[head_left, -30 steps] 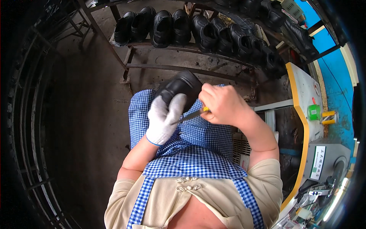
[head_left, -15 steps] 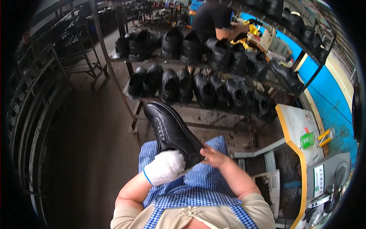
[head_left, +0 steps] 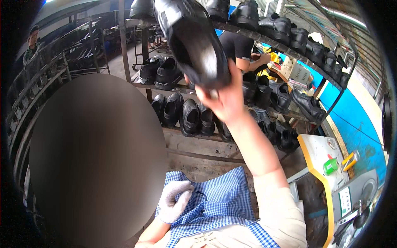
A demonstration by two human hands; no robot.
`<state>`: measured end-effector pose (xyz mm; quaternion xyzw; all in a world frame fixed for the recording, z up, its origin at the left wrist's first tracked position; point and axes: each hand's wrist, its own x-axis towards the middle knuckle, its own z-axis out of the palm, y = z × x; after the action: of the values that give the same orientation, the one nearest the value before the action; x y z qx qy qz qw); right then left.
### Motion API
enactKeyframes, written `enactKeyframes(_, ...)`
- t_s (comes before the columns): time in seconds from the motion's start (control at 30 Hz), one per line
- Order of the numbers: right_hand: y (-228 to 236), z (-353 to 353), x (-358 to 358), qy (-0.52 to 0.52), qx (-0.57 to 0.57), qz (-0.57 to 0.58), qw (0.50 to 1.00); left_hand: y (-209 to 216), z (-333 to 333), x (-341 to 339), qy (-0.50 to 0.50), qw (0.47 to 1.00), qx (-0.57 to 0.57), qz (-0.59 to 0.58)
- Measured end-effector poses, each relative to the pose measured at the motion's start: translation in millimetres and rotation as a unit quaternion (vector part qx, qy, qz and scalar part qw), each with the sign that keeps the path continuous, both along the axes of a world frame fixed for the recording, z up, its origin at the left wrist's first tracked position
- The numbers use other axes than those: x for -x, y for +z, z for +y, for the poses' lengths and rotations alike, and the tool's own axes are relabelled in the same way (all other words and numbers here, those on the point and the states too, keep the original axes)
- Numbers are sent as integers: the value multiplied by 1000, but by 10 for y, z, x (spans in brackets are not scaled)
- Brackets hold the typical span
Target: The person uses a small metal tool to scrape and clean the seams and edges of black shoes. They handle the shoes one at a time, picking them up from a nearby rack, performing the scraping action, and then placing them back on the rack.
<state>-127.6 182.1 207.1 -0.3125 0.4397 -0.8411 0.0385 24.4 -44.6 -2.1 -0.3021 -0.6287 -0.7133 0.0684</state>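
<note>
The right hand (head_left: pixel 225 99) is raised far out ahead, fingers wrapped around the heel end of a black shoe (head_left: pixel 192 39). The shoe sits above and to the left of that hand, its toe pointing up toward the top shelf of the metal rack (head_left: pixel 285 43), just in front of the rows of black shoes (head_left: pixel 188 115) on the lower shelf. The left hand (head_left: pixel 173 200), in a white glove, rests near on the blue checked apron (head_left: pixel 219 198), fingers loosely curled and holding nothing. Another person (head_left: pixel 242 49) works behind the rack.
</note>
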Motion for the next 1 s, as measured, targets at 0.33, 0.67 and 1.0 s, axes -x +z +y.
enactKeyframes(0.33,1143,-469,1825,-28,87,-71,993,-318,-251,187,3,981,-47,-189)
enactKeyframes(0.67,892,-735,1815,-286,85,-149,943,-494,-308,205,-25,945,-97,-313)
enactKeyframes(1.0,1811,448,1395,-771,-413,320,363,-501,-268,238,-41,933,-70,-349)
